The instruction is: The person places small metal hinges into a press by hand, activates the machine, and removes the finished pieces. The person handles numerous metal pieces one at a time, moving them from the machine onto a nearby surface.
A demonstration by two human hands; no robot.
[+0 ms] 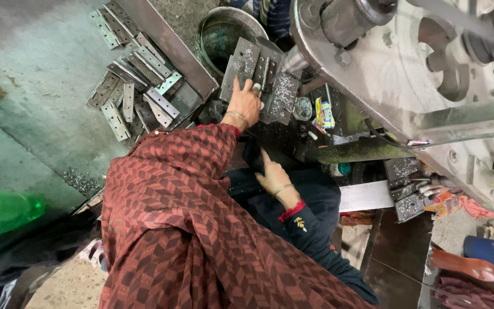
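The left hand (244, 103) lies flat, fingers spread, touching the grey metal hinge plates (258, 77) strewn with shavings; their long axes run away from it. The right hand (271, 174), loosely open and holding nothing, rests nearer the body than the plates.

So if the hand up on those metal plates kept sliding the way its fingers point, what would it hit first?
The left hand points up the picture across the grey hinge plates dusted with metal shavings. Going straight on, it would probably meet the rim of the round metal tub just beyond them, though depth is hard to judge.
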